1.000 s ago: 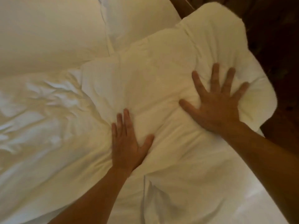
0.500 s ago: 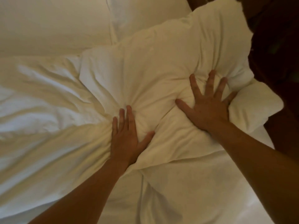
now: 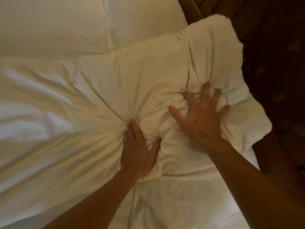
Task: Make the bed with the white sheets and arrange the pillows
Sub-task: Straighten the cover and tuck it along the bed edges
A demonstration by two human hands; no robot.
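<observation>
A plump white fabric pillow lay slantwise across the bed, running from the middle of the view out toward 1 o'clock, its far corner hanging past the mattress edge over a dark patterned floor at 2 o'clock. The left hand, just below centre at about 6 o'clock, pressed flat into the pillow's near edge, its fingers straight and held together, the thumb angled off to the right, and the cloth bunched into folds radiating from the fingertips. The right hand, at 3 o'clock, bore down on the pillow's middle with fingers fanned wide, sinking into a deep dimple of gathered creases; neither hand gripped anything. A rumpled white bed sheet spread away toward 9 o'clock and beneath both forearms. Two more smooth white pillows lay side by side at the head of the bed, a wide one at 11 o'clock and another at 12 o'clock, touching the pressed pillow's upper edge.
</observation>
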